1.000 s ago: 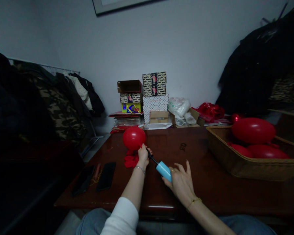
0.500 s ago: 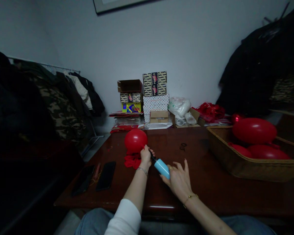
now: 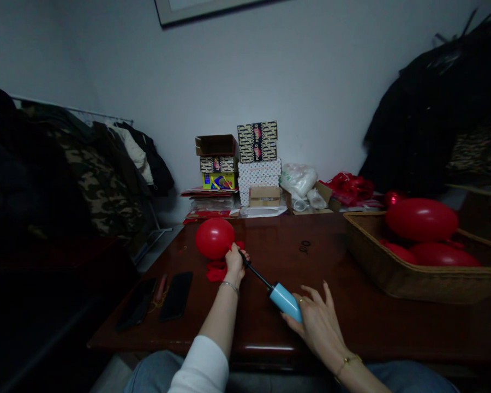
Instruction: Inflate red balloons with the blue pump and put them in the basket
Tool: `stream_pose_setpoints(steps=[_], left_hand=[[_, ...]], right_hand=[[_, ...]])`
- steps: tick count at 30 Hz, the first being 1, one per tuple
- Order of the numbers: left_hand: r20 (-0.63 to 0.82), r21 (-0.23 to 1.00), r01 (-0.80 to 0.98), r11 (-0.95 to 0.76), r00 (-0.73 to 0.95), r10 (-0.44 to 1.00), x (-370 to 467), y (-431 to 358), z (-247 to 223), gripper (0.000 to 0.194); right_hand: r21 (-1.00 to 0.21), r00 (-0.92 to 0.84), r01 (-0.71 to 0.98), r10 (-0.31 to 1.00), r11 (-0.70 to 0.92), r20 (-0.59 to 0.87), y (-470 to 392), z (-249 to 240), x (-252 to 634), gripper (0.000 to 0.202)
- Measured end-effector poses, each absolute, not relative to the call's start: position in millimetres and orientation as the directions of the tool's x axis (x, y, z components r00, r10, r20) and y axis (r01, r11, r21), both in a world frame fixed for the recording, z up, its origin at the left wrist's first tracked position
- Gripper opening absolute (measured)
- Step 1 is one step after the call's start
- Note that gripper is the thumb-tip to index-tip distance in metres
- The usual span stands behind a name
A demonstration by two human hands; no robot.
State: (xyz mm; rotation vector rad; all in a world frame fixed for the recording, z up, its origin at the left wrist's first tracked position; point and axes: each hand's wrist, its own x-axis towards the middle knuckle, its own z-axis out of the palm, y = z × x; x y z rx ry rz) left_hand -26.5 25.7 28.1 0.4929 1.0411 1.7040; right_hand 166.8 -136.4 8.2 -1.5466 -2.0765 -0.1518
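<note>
A round red balloon [image 3: 215, 239] sits at the nozzle end of a blue and black hand pump [image 3: 285, 302]. My left hand [image 3: 234, 262] is closed around that end, pinching the balloon's neck against the nozzle. My right hand [image 3: 319, 316] grips the pump's blue barrel between thumb and fingers, with some fingers stretched out. Between the barrel and my left hand a length of black rod shows. Beneath the balloon and my left hand lie several limp red balloons [image 3: 216, 272], partly hidden.
On the right stands a wicker basket [image 3: 413, 281] with inflated red balloons [image 3: 422, 219]. Two dark phones [image 3: 175, 295] lie at the left. Small black loops [image 3: 305, 246] lie mid-table. Stacked boxes [image 3: 258, 174] and a plastic bag [image 3: 298, 180] line the back wall.
My right hand has pulled the pump barrel down and right, baring more of the black rod. My left hand and the balloon have shifted slightly left.
</note>
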Motion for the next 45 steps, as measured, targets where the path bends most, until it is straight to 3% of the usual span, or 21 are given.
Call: stream_pose_setpoints(steps=[11,33,45], left_hand=[[-0.186,0.816,-0.577,-0.027,-0.306,0.934,-1.3,5.4,17.5,0.024],[-0.139,0.819,-0.561,-0.118,-0.393,0.909,-43.5,33.3,21.7,0.024],[-0.170,0.813,-0.576,-0.085,-0.374,0.912,-25.4,18.0,21.1,0.028]], right_hand=[[-0.211,-0.188,0.928,0.872,0.309,0.451,-105.8,23.5,135.0,0.038],[-0.201,-0.220,0.916,0.853,0.348,0.473,-141.8,15.7,171.8,0.039],[-0.212,-0.212,0.913,0.851,0.347,0.480,-122.8,19.3,151.4,0.036]])
